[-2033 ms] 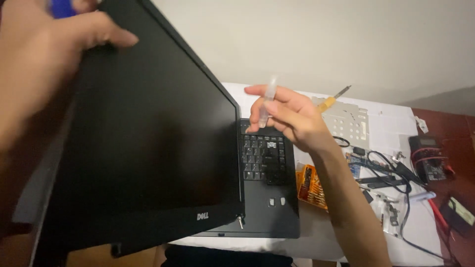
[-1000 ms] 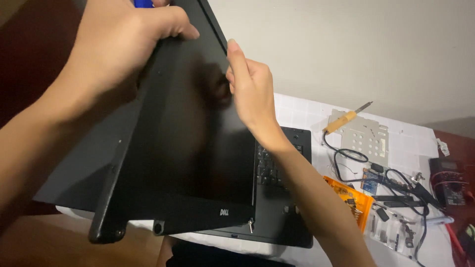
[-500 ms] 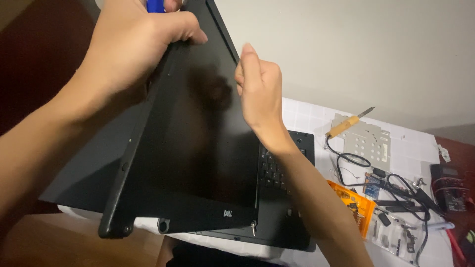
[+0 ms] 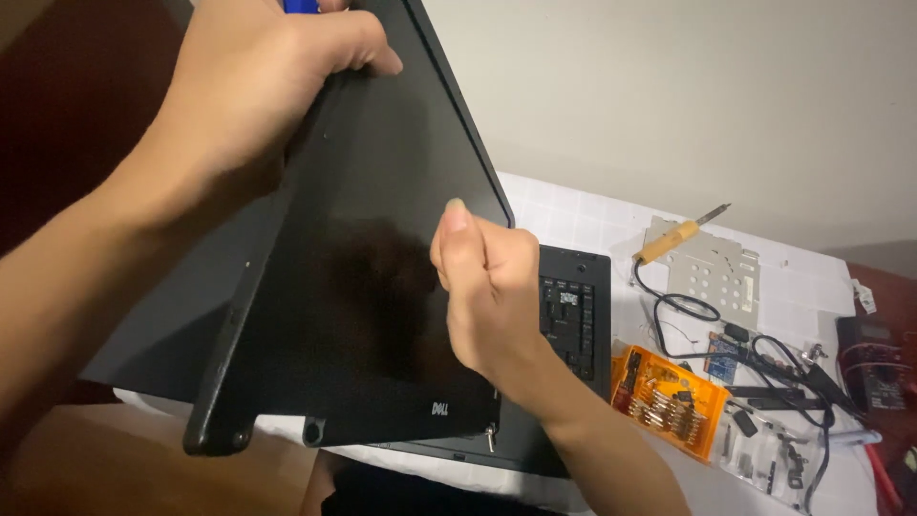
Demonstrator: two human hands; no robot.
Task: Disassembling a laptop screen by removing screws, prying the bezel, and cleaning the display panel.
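Sliding down the glass since half a second ago, the right hand [image 4: 487, 287] is now sitting lower on the laptop screen [image 4: 363, 287], its fingers curled into a loose fist against the right edge of the panel, the thumb pointing up; whether anything is pinched inside the fist cannot be told. Meanwhile the left hand [image 4: 258, 86] is gripping the top edge of the black lid [image 4: 162, 325], fingers wrapped over the front bezel, with a small blue object [image 4: 301, 6] peeking out just above it at the picture's top edge. That hand is keeping the screen tilted and twisted away from the keyboard base [image 4: 573, 315], which is lying on the white table [image 4: 573, 215]. A loose hinge end [image 4: 490, 440] is hanging at the screen's lower right corner. Beside the base, an orange case of bits [image 4: 669, 401] is lying open, with tangled black cables [image 4: 755, 354] near it. Further back, a soldering iron [image 4: 673, 237] is resting across a perforated metal bracket [image 4: 721, 272].
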